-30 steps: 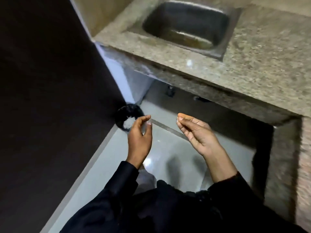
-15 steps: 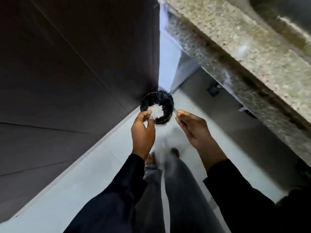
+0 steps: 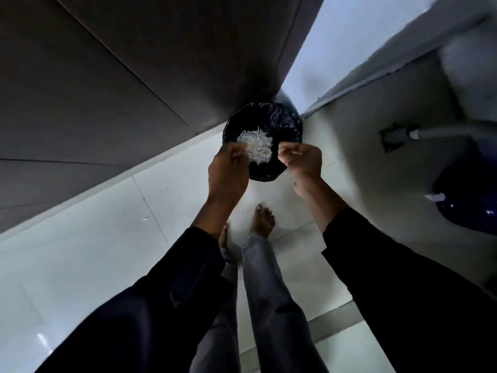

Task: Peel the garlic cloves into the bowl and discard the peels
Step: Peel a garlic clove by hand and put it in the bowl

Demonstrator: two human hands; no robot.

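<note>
Both hands were over a black-lined bin (image 3: 285,122) on the floor, in the corner by a dark wall (image 3: 121,76). Pale garlic peels (image 3: 255,146) lay piled inside the bin. Left hand (image 3: 228,170) had fingers curled at the near-left rim, thumb & fingertips together; can't tell if a peel was pinched. Right hand (image 3: 302,160) was curled too at the near-right rim, contents not visible. Bare feet (image 3: 262,219) stood on white tiles (image 3: 80,251) below.

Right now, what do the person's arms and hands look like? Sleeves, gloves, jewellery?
Both arms wear long dark sleeves, near black, loose-fitting, ending at the wrists. The left hand and right hand are bare: no gloves, and no rings, watch or bracelets show. No markings or logos visible on the sleeves in this dim light.
</note>
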